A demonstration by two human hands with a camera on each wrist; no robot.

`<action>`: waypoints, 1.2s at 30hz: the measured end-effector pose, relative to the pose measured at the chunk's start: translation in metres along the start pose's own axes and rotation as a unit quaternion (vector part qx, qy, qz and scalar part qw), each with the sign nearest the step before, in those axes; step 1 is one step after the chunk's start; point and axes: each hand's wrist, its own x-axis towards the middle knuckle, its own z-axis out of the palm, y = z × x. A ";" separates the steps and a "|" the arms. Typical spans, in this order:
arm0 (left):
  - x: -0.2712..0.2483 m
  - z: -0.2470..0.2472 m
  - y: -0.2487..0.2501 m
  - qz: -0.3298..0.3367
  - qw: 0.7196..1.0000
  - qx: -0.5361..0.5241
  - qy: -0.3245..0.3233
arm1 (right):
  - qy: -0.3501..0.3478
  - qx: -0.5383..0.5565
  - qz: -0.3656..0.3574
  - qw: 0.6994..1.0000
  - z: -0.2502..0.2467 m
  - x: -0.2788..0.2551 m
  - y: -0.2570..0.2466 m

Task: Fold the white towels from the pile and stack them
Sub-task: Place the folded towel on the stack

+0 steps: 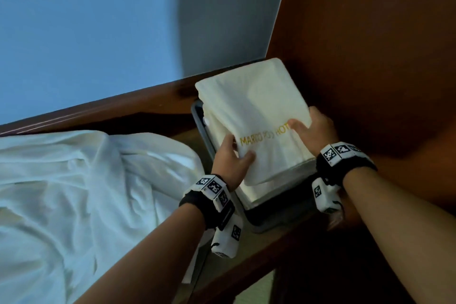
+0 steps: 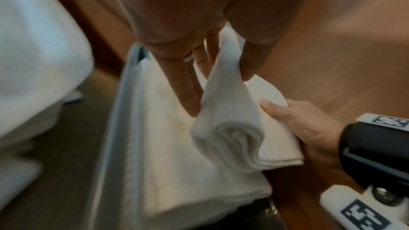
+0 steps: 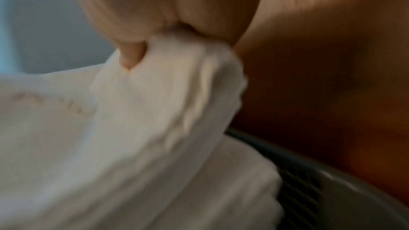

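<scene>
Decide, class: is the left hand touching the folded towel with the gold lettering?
Touching. The left wrist view shows the left hand pinching the folded towel's edge between thumb and fingers; the head view agrees.

My dark grey basket (image 1: 197, 118) down on the brown floor (image 1: 187, 132) beside the reddish wooden wall (image 1: 370, 57), stacked white towels (image 1: 249, 190) lying inside it, to my left the bed (image 1: 74, 192), rumpled white sheets spread directly over it
</scene>
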 end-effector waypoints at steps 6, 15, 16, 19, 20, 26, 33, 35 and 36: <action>-0.001 0.021 -0.045 -0.129 0.990 0.023 -0.056 | -0.114 -0.032 0.088 0.989 0.034 0.010 0.055; -0.010 0.030 -0.046 -0.179 0.979 -0.038 -0.092 | -0.150 -0.074 0.085 0.982 0.014 0.013 0.077; -0.006 0.026 -0.046 -0.175 0.981 -0.025 -0.084 | -0.144 -0.090 0.085 0.982 0.014 0.013 0.076; 0.014 0.003 -0.037 -0.096 0.986 0.133 0.024 | -0.050 -0.209 0.018 0.976 0.015 0.007 0.064; 0.023 -0.005 -0.029 -0.044 0.979 0.187 0.066 | -0.019 -0.237 -0.026 0.971 0.018 0.002 0.057; 0.101 -0.027 0.012 0.180 0.816 0.549 -0.001 | -0.098 -0.288 -0.115 0.946 0.057 -0.027 0.034; 0.152 -0.052 -0.022 0.080 0.777 0.607 -0.145 | -0.191 -0.277 -0.060 0.940 0.075 -0.027 0.066; 0.153 -0.051 -0.024 0.075 0.790 0.591 -0.146 | -0.203 -0.284 -0.050 0.936 0.076 -0.026 0.061; 0.152 -0.051 -0.024 0.075 0.791 0.589 -0.147 | -0.207 -0.288 -0.046 0.934 0.075 -0.028 0.057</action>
